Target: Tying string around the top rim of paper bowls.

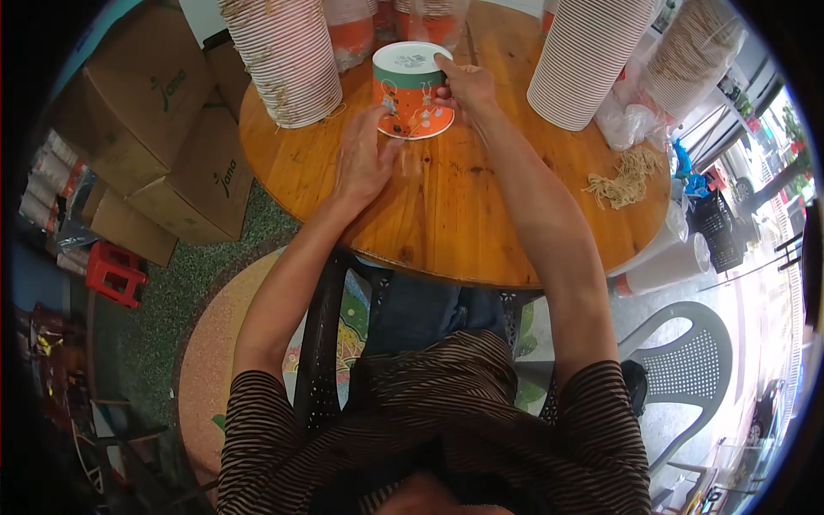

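Observation:
An orange and green patterned paper tub (415, 96) stands upside down on the round wooden table (455, 232), its white base facing up. My right hand (466, 86) is closed on the tub's right side, with the thumb on the edge of the base and the fingers against the wall. At the tub's left side, my left hand (365, 163) has its fingers stretched out and apart, slightly blurred. Its fingertips are close to the tub wall; whether they touch it I cannot tell. A thin strand seems to cross the tub's lower front, too faint to make out.
Tall stacks of white-rimmed tubs stand at left (287, 64) and right (588, 64); tan strands hang over the left one. A tangled pile of tan strands (627, 178) lies near the table's right edge. Cardboard boxes (129, 94) are stacked left; a grey plastic chair (687, 369) stands right.

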The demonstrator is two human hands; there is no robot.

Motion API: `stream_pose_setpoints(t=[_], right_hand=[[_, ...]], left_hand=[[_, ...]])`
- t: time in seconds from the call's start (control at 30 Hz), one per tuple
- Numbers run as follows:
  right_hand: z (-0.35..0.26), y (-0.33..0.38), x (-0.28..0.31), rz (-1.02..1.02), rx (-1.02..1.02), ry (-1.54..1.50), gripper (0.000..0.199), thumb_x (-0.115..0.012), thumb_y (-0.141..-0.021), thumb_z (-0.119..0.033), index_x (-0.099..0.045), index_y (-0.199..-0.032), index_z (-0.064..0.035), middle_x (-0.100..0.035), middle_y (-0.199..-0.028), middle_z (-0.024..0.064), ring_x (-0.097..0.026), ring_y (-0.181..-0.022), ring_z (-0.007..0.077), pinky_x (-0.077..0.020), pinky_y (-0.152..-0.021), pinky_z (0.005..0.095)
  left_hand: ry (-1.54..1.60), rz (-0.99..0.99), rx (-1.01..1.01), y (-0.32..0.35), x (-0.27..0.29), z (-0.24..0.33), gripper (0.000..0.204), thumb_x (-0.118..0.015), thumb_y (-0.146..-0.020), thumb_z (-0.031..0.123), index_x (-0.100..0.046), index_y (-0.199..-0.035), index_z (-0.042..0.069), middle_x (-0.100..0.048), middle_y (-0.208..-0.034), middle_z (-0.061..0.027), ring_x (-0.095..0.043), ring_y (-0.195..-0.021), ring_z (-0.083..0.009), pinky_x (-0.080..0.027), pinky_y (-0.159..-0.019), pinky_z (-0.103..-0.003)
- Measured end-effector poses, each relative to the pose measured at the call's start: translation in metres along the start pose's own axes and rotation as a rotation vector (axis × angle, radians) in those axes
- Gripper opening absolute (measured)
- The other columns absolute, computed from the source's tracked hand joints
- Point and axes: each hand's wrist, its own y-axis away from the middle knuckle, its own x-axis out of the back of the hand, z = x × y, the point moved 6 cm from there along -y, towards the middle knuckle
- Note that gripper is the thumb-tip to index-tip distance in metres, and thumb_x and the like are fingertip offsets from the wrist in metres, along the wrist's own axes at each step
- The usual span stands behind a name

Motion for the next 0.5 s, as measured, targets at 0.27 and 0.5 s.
stream_pose_setpoints(t=[0.27, 0.5], right_hand=[[0.01, -0.034, -0.005, 0.02, 0.045, -0.002, 0.045, -0.083, -0.091, -0.038, -0.067, -0.078, 0.0016, -0.067, -0.065, 0.0091, -0.063, -0.05, 0.0139, -0.057, -0.045, 0.03], [0.008, -0.076, -0.001, 0.082, 0.046, 0.081, 0.048, -0.082, -0.091, -0.042, -0.068, -0.08, 0.0025, -0.066, -0.063, 0.0076, -0.062, -0.05, 0.0125, -0.0557, -0.046, 0.0288]], left_hand=[[-0.235, 0.074, -0.282, -0.058, -0.022, 0.004, 0.063, -0.082, -0.08, 0.002, -0.056, -0.137, 0.006, -0.046, -0.151, -0.0199, -0.046, -0.137, -0.0443, -0.043, -0.113, -0.05], [-0.352, 0.067, -0.281, -0.095, -0.052, -0.018, 0.056, -0.079, -0.083, 0.006, -0.06, -0.135, 0.007, -0.044, -0.153, -0.0195, -0.042, -0.14, -0.0452, -0.038, -0.116, -0.057]])
